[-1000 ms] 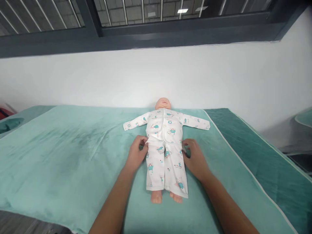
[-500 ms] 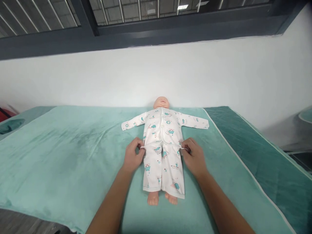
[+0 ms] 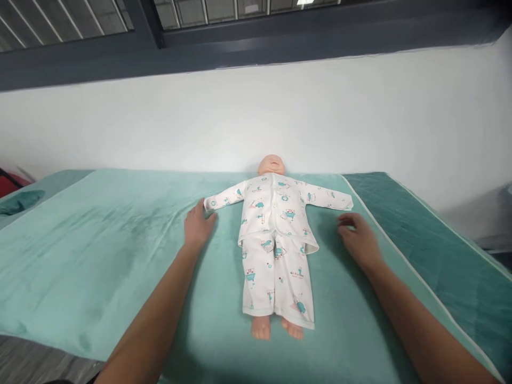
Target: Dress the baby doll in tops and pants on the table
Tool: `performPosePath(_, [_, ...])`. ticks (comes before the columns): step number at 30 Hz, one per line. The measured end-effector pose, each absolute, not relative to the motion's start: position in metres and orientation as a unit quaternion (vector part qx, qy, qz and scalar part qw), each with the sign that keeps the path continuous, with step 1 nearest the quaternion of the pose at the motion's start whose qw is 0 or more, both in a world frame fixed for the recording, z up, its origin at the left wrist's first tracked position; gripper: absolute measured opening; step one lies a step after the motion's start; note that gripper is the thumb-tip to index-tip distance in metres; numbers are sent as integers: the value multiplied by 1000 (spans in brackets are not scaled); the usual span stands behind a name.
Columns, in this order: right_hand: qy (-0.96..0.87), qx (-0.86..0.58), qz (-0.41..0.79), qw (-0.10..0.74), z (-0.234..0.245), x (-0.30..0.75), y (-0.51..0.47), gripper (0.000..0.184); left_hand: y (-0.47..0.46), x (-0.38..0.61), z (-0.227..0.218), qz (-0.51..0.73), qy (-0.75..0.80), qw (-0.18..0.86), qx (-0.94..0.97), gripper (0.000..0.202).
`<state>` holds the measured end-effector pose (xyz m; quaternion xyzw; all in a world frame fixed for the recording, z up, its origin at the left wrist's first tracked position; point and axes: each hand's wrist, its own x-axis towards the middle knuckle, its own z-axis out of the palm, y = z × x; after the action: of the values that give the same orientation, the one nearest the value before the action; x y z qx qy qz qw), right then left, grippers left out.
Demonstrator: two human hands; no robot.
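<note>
A baby doll (image 3: pixel 271 165) lies on its back, feet toward me, with its arms stretched out to the sides. It wears a white printed long-sleeved top (image 3: pixel 264 205) and matching trousers (image 3: pixel 258 285); the top's lower hem lies over the waist of the trousers. My left hand (image 3: pixel 198 224) is at the cuff of the left-hand sleeve, thumb and fingers apart. Whether the fingers touch the cuff I cannot tell. Off to the right of the doll, below the other sleeve, my right hand (image 3: pixel 358 234) hovers with bent fingers apart, holding nothing.
A light green plush cover (image 3: pixel 120 256) spreads under the doll, with a darker green strip (image 3: pixel 432 240) along the right. Behind stands a white wall (image 3: pixel 200 122) below a dark window frame (image 3: pixel 256 45). Something red (image 3: pixel 10 184) shows at the far left edge.
Both hands have let go of the clothing at the doll's waist and moved outward and up toward the sleeves. The top's hem now hangs loose over the trousers. The view has shifted slightly.
</note>
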<state>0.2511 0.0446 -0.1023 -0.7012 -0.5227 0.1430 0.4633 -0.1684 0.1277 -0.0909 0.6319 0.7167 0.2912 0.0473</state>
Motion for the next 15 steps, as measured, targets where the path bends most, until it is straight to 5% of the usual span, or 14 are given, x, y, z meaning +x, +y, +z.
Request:
performPosePath(6, [-445,-770,49,455,-113,289,103,41,149,-171,-91,199,716,28,669,56])
performPosePath(15, [-434,-738,53,514,-120,301,119,27,171,-177,-93,187,725,-14,662,59])
